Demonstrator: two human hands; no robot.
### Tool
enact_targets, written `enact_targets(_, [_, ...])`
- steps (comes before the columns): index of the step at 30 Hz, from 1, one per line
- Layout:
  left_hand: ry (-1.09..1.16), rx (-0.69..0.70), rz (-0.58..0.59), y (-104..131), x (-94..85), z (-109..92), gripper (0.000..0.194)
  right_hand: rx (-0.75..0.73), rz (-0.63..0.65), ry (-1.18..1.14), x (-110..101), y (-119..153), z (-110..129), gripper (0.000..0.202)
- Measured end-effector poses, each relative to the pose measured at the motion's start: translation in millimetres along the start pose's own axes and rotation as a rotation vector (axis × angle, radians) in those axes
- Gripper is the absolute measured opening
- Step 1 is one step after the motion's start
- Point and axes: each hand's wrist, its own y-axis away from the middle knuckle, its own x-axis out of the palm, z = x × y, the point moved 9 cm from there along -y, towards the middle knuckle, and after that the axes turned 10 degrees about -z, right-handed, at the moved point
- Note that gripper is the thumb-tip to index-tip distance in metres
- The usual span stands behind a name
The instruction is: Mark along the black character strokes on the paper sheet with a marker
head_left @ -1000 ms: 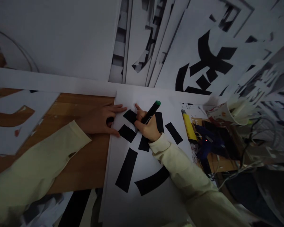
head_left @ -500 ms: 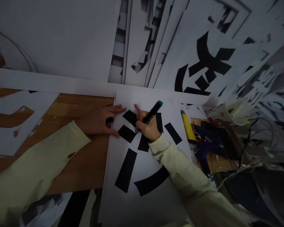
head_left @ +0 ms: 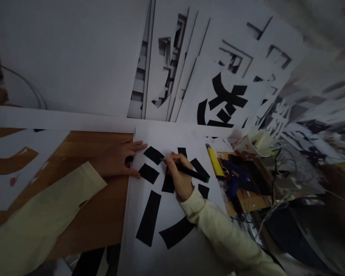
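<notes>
A white board (head_left: 149, 260) carries several flat black shapes, among them a long strip (head_left: 148, 218) and a curved strip (head_left: 176, 232). My right hand (head_left: 181, 174) is closed around a black marker (head_left: 194, 173) with a green end; its tip touches or hovers at the right corner of the upper-left black piece (head_left: 153, 155). At the board's left edge lies my left hand (head_left: 117, 159), thumb and fingers spread and holding nothing, beside that piece and the black piece below it (head_left: 149, 173). My right hand covers parts of the middle shapes.
Right of the board are a yellow cutter (head_left: 215, 161), a blue glue gun (head_left: 234, 178), a paper cup (head_left: 251, 145) and tangled cables. White sheets with cut-outs (head_left: 161, 65) stand behind. A wooden table (head_left: 103, 207) shows at left, under a cut white sheet.
The marker has tipped over from pointing up and away to leaning right, with my right hand turned. My left hand keeps its place at the board's edge. The camera view has shifted.
</notes>
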Motion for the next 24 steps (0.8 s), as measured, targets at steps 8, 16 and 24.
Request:
enact_targets(8, [-0.032,0.062,-0.020,0.9,-0.3,0.3,0.050,0.066,-0.017,-0.032,-13.3,24.1,-3.1,0.024])
enact_targets(16, [-0.055,0.040,-0.010,1.3,-1.5,0.2,0.049,-0.036,0.015,0.077,-13.5,18.9,-2.9,0.032])
enact_targets(24, [-0.054,0.024,-0.007,-0.2,-3.0,-2.1,0.053,-0.056,0.043,0.080,-10.6,19.5,-1.7,0.031])
